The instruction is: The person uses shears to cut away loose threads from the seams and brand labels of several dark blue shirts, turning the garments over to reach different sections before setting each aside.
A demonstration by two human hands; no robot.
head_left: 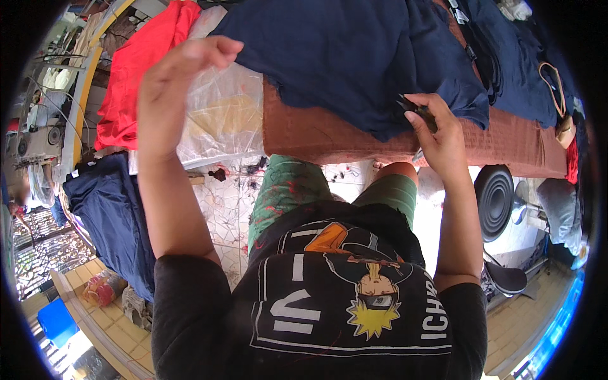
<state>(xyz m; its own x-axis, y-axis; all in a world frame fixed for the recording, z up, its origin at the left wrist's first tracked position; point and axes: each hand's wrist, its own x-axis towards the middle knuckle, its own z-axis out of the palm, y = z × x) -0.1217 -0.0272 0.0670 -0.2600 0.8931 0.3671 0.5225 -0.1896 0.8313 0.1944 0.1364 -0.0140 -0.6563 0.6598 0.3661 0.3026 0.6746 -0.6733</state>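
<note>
My left hand (180, 69) is raised above the clear plastic sheet, slightly blurred, its fingers loosely bent and reaching right. It appears open, and nothing shows in it. In my right hand (440, 130) is a small dark pair of thread snips (429, 120), gripped between thumb and fingers, with the pointed tips toward the cloth. A navy blue garment (342, 57) lies spread before me, its near edge hanging unevenly by the snips. Under it is a table with a brown cloth cover (329, 136).
Red fabric (149, 69) lies left of the plastic sheet (221, 95). More navy garments are stacked at right (516, 63) and hang low at left (114, 209). A round black stool seat (494, 202) stands below the table's right side. Thread scraps litter the tiled floor (221, 209).
</note>
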